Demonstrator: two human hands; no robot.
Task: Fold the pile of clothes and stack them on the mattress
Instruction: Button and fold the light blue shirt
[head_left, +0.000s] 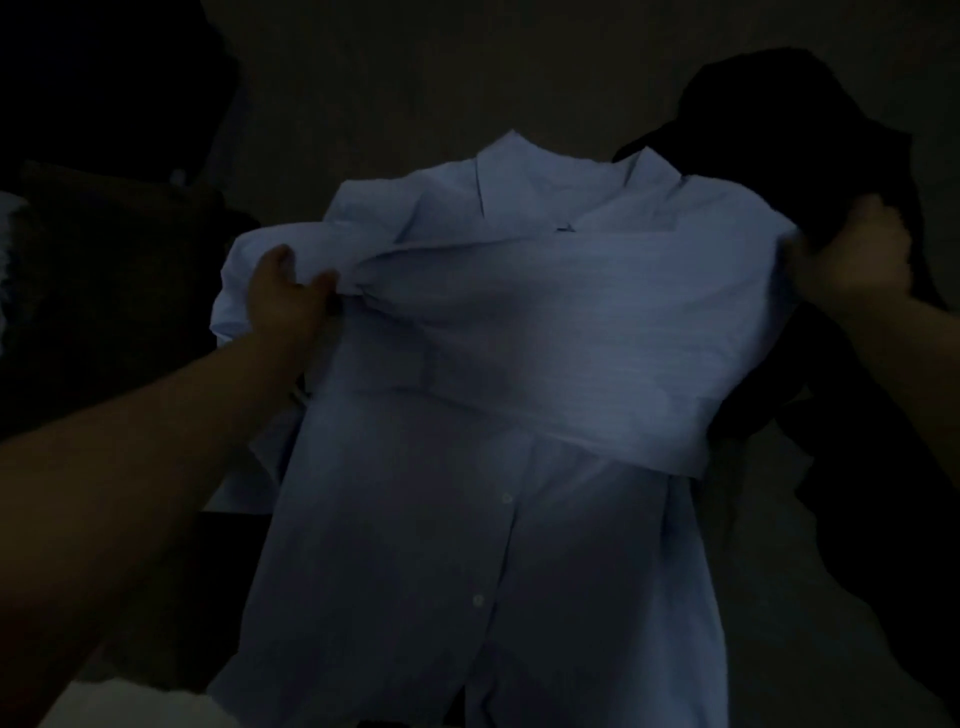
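Note:
A pale blue button-up shirt lies front up across the dim mattress, collar at the far end. One sleeve is laid across its chest. My left hand pinches the end of that folded sleeve near the shirt's left shoulder. My right hand grips the shirt at its right shoulder. The room is very dark.
A heap of dark clothes lies at the right, behind and under my right arm. Another dark mass sits at the left. Beyond the shirt the surface is dim and plain.

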